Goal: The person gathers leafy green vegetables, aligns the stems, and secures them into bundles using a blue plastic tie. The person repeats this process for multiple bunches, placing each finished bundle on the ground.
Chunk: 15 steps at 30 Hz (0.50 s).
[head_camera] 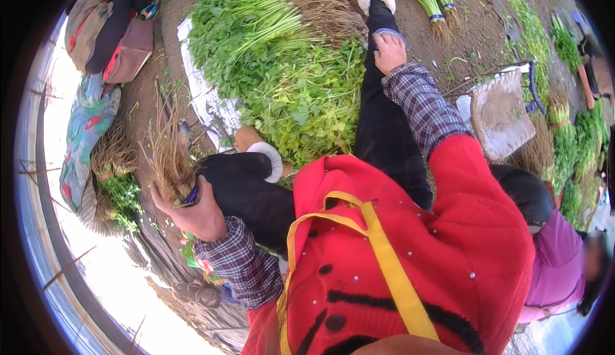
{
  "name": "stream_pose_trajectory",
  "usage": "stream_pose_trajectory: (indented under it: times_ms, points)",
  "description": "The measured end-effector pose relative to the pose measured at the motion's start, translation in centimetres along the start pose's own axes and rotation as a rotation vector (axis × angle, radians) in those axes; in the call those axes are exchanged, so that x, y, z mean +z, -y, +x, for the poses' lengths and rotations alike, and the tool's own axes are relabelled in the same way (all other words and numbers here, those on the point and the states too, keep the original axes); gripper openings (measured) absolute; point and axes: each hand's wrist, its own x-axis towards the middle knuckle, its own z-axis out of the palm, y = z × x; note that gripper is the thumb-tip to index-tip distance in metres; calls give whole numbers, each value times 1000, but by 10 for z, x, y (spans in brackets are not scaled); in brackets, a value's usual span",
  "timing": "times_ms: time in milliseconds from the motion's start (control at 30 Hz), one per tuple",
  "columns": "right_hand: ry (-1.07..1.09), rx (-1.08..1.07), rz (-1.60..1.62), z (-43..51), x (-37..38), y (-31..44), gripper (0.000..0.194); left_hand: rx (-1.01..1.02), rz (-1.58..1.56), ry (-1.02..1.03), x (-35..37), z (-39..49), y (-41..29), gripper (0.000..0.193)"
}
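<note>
My left hand (194, 211) is wrapped around a bunch of leafy celery-like greens, its brown roots (168, 163) pointing up and away. Purple tape (190, 195) circles the bunch near the roots; my hand and arm hide most of the stalks. Against my black trouser leg, my right hand (390, 53) holds what looks like a roll of tape (395, 33) with a purple edge. Between my legs lies a large heap of loose greens (307, 100), with pale stalks (269, 14) and a mass of roots (326, 6) towards the far side.
White sheeting (192, 71) shows under the heap's left edge. Taped bunches (436, 16) lie on the soil beyond my right foot. A low padded seat (502, 114) stands at right, near more bunches (559, 119). Other people (96, 28) (552, 263) are at both sides.
</note>
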Motion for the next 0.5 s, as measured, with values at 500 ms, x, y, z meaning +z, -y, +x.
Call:
stream_pose_trajectory:
  times_ms: [500]
  points:
    - [-179,-1374,652,13,-284,357,47,415,11,-12,-3,-13,14,90]
